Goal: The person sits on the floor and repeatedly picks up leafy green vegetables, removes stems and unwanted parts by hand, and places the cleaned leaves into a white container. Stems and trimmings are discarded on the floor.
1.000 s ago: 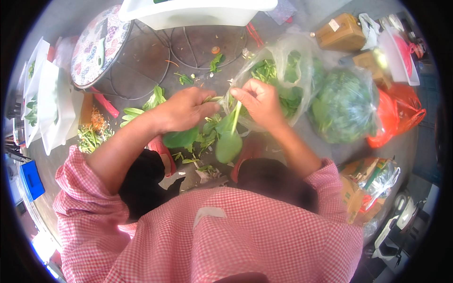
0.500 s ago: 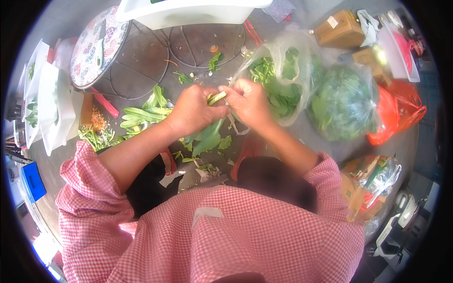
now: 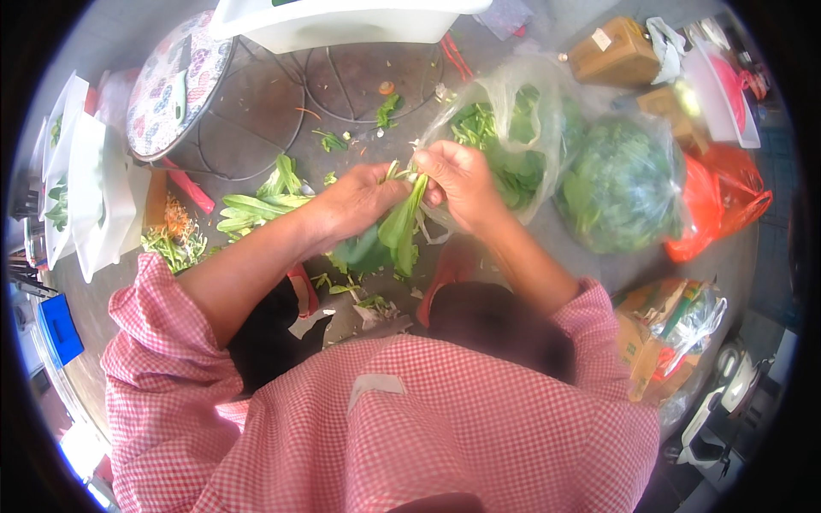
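Leafy greens hang between my two hands, pale stem ends up and broad leaves down. My left hand is closed round the stems, a darker leaf drooping below it. At the stem ends my right hand pinches a leaf between thumb and fingers. Just beyond the right hand, an open clear plastic bag holds loose green leaves. On the ground to the left of my hands lies a pile of long-leaved greens. Leaf scraps are scattered below, between my feet.
A round stool with a knife on it stands far left; a white tub sits at the top. To the right are a full bag of greens, a red plastic bag and a cardboard box. White bins stand left.
My hands have come slightly apart and turned. A light-green leaf now hangs down between them, where only short stem ends showed before.
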The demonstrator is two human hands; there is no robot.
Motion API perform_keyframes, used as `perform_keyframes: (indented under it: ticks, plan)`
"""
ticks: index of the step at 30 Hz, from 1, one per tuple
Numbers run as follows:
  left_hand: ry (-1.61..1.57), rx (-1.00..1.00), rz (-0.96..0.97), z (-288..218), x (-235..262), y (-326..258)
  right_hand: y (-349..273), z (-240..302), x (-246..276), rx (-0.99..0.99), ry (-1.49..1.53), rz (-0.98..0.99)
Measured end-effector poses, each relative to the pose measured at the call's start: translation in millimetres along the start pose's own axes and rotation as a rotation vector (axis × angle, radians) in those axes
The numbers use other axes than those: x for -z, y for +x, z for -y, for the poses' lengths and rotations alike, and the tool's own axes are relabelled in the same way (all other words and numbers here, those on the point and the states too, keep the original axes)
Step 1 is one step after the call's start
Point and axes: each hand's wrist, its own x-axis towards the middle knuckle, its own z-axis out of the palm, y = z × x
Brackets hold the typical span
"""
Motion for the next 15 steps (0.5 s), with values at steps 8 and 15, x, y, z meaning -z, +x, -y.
perform_keyframes:
  ticks: [8,15]
  plan:
    - [-0.343,0.200,0.011,2,7,-3,-1,-2,-5,0.116,-0.001,0.026]
    - [-0.111,0.190,-0.121,24,25,-2,-7,6,5,-0.090,0.127,0.309]
